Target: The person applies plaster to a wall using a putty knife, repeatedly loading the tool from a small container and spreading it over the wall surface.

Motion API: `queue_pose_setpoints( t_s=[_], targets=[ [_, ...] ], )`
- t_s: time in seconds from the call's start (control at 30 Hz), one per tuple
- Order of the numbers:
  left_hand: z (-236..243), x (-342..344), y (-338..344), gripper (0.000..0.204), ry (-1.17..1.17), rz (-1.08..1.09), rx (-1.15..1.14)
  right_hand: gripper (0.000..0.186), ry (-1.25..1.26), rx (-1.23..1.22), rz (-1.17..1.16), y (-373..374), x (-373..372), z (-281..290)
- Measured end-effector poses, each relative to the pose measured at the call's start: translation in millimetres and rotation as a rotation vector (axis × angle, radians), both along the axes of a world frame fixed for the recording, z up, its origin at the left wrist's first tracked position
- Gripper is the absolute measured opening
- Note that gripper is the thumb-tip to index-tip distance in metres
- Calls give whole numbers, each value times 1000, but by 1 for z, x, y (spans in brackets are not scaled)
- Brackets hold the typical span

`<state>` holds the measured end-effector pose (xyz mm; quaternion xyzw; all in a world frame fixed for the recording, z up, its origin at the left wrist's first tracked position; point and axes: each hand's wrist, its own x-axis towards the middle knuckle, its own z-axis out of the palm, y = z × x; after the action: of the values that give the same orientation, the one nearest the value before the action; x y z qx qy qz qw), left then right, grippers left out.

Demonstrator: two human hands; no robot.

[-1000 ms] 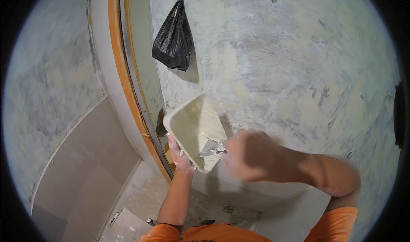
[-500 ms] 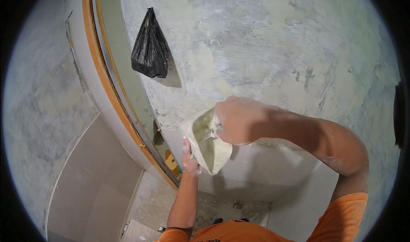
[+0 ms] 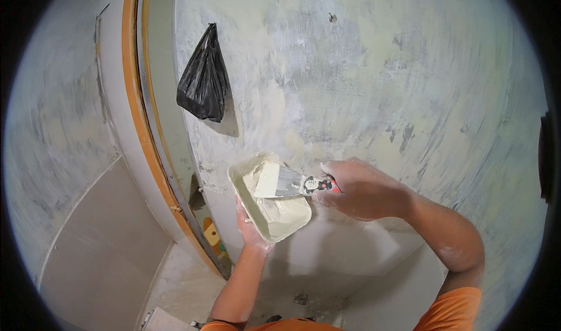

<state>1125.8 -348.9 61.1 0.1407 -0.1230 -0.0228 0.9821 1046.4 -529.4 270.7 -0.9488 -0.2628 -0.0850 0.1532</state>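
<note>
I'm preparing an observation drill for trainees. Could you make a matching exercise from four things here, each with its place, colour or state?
Column one
1. Scraper
2. Tub
3. Plastic bag
4. Right sleeve

Column two
A. Orange
B. Held by the left hand
C. Gripped by the right hand, with pale paste on its blade
D. Black, against the wall

Right pairs: 1-C, 2-B, 3-D, 4-A
</note>
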Motion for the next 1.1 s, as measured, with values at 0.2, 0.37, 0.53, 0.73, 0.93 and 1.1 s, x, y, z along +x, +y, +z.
queue_pose_setpoints(
  t_s=[0.2, 0.37, 0.53, 0.73, 0.93, 1.1],
  targets=[
    [38, 5, -29, 66, -22, -154, -72, 27, 393, 652, -35, -23, 4, -7],
    [95, -4, -45, 69, -170, -333, 121, 24, 408, 826, -147, -32, 0, 38],
    [140, 2, -50, 73, -149, -377, 195, 28, -15, 926, -89, -36, 12, 73],
    [151, 19, -58, 73, -156, -403, 177, 31, -1098, -59, -234, -66, 48, 84],
    [140, 22, -60, 70, -119, -425, 175, 43, -1241, -275, -328, -75, 79, 87],
    [131, 27, -65, 68, -129, -446, 111, 41, -1208, -338, -443, -95, 107, 70]
  ],
)
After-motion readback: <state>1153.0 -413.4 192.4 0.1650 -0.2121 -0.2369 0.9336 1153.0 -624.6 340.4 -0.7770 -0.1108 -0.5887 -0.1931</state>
